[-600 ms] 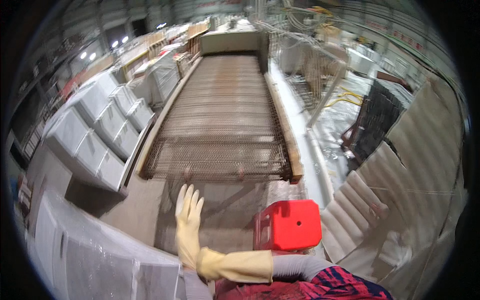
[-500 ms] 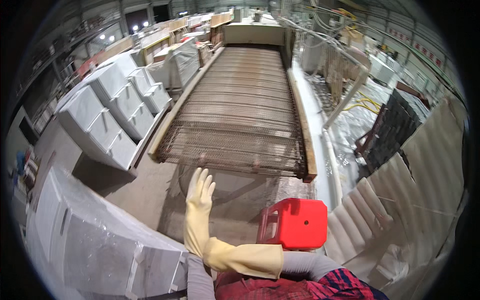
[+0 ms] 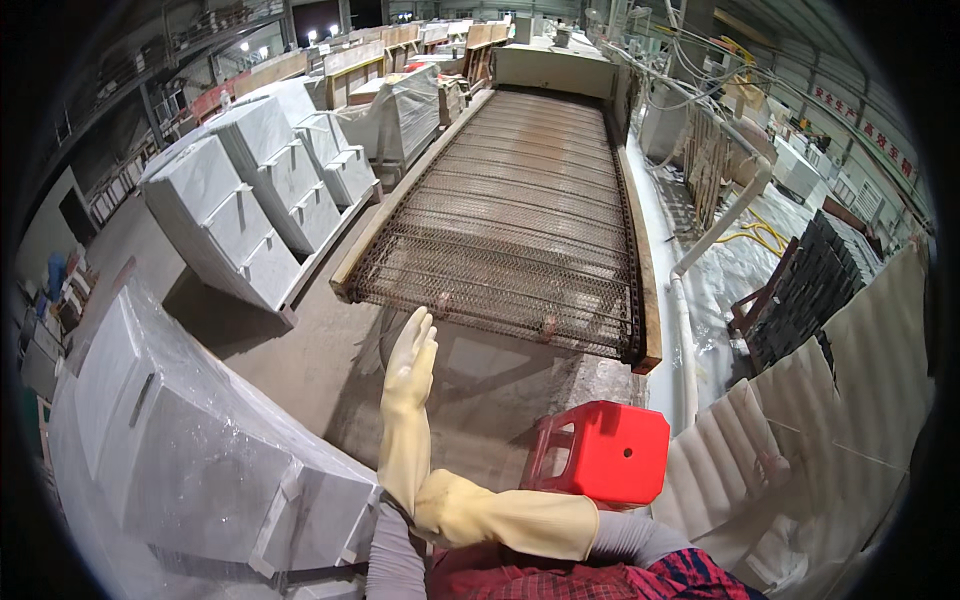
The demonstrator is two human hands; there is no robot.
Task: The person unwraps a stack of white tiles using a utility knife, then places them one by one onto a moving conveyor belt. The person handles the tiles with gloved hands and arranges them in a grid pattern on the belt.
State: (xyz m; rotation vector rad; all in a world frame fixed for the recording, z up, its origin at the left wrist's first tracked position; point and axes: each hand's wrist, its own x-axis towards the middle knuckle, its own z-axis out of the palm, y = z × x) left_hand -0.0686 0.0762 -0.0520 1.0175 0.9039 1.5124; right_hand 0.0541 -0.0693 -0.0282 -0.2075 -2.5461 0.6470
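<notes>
My left hand (image 3: 410, 350) wears a long cream rubber glove and is raised upright, its fingers stretched out and close together. It holds nothing and lies before the near end of a metal mesh conveyor (image 3: 500, 220). Crossing from the right, my right hand (image 3: 443, 502), in a matching glove, closes at the left glove's cuff (image 3: 400, 490). The fingertips of that hand are mostly hidden behind the left wrist. Ribbed grey sleeves show below both gloves. To the right of my forearms stands a red plastic stool (image 3: 627, 455).
Pale stone slabs (image 3: 225, 205) lean on a rack at the left. Film-wrapped slabs (image 3: 210, 460) stand close at my lower left. White foam sheeting (image 3: 740, 450) lies at the right, near dark stacked pieces (image 3: 805, 290). A white pipe (image 3: 685, 350) runs alongside the conveyor.
The view has turned slightly left, so the conveyor and stool sit farther right. My left hand has turned more edge-on with its fingers closer together. The right hand stays at the left cuff.
</notes>
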